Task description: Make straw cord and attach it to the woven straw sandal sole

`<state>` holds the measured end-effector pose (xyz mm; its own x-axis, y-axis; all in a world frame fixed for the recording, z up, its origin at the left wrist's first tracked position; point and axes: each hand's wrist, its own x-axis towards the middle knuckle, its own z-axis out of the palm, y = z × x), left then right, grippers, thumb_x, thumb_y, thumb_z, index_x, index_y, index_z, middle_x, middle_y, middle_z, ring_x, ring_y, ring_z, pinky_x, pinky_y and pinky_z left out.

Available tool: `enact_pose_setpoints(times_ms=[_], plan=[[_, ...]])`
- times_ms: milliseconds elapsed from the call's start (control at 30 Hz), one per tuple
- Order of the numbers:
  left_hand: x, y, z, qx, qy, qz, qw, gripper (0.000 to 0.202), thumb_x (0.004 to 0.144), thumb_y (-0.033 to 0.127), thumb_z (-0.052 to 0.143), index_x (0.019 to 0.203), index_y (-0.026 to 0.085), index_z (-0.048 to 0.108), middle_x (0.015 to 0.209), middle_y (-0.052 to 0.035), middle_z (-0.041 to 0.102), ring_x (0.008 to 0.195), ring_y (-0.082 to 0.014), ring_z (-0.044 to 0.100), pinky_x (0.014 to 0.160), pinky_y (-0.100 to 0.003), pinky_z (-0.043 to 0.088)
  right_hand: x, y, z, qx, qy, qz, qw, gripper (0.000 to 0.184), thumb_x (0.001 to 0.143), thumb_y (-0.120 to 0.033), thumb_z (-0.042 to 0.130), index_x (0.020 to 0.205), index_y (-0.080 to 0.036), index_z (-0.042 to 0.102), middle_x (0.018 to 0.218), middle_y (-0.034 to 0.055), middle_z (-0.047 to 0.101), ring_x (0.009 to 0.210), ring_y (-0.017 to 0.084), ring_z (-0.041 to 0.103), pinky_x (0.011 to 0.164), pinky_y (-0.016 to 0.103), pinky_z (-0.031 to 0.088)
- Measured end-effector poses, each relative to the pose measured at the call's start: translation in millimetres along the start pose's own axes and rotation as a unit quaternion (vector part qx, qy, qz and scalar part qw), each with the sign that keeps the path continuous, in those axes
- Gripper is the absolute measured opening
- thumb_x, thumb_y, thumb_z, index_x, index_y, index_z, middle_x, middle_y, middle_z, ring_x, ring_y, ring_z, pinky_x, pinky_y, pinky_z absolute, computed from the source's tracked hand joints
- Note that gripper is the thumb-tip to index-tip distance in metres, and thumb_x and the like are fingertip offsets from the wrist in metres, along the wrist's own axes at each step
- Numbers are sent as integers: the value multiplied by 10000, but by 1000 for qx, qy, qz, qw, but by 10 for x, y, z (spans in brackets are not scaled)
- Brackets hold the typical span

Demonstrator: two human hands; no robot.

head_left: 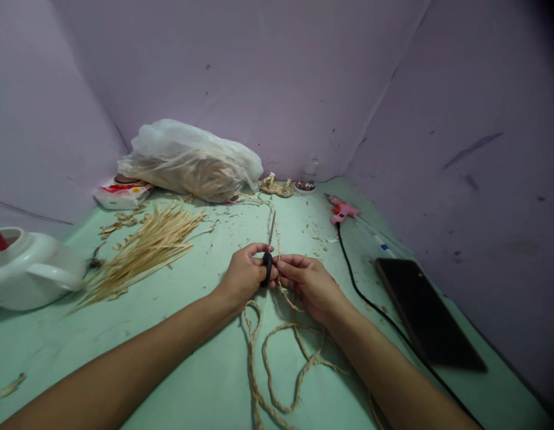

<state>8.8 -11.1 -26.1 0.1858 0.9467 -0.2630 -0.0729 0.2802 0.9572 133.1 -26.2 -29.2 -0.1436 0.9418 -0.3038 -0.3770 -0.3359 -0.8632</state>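
Near the middle of the table, my left hand (246, 272) is closed on black-handled scissors (267, 269), their blades pointing away from me. Right beside it, my right hand (310, 282) pinches a thin tan twisted cord (283, 291) between thumb and fingers. A thin end of the cord rises past the fingertips, close to the blades. The rest of the cord trails down in loose loops on the table between my forearms. Whether the scissors touch the cord, I cannot make out.
Dried straw strips (147, 251) and a white pot (35, 269) lie left. A plastic bag (191, 158), a tissue pack (125, 194), a woven piece (277, 186) and a bowl of beads (304, 187) line the back. A pink glue gun (344, 210) and a black tablet (429, 313) are right.
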Motion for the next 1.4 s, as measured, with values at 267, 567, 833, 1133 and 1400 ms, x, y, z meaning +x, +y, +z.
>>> enact_pose_setpoints(times_ms=[267, 567, 833, 1133, 1400], plan=[[38, 143, -267, 433, 15, 240, 869, 352, 665, 250, 571, 1013, 205, 599, 718, 7, 646, 622, -144, 568, 589, -250, 406, 30, -81, -38, -78, 146, -58, 984, 193, 504, -220, 747, 640, -129, 647, 564, 30, 649, 467, 91, 545, 455, 201, 401], [62, 98, -379, 657, -19, 338, 673, 512, 675, 251, 511, 1185, 205, 519, 888, -37, 670, 795, -232, 625, 633, -314, 429, 80, -43, -96, -79, 147, -101, 981, 142, 480, -214, 722, 585, -144, 657, 497, -6, 605, 419, 88, 472, 439, 228, 338], [99, 39, -407, 666, -19, 354, 656, 509, 677, 211, 485, 1184, 212, 521, 862, -18, 683, 770, -230, 641, 610, -318, 443, 86, -38, -109, -121, 161, -121, 972, 94, 504, -222, 704, 549, -157, 653, 425, -29, 536, 401, 86, 414, 419, 230, 278], [127, 55, -435, 603, -73, 348, 714, 431, 644, 96, 449, 1024, 229, 602, 791, 13, 685, 707, -164, 630, 602, -247, 425, 73, -38, -116, -129, 168, -136, 968, 123, 517, -237, 709, 589, -147, 668, 457, -23, 554, 414, 82, 416, 420, 224, 275], [194, 87, -452, 500, 7, 299, 813, 378, 686, 144, 491, 1035, 203, 626, 817, -1, 688, 698, -145, 606, 643, -228, 438, 63, -58, -51, -70, 165, -100, 979, 139, 480, -173, 666, 607, -149, 617, 591, 12, 619, 477, 108, 515, 421, 218, 373]])
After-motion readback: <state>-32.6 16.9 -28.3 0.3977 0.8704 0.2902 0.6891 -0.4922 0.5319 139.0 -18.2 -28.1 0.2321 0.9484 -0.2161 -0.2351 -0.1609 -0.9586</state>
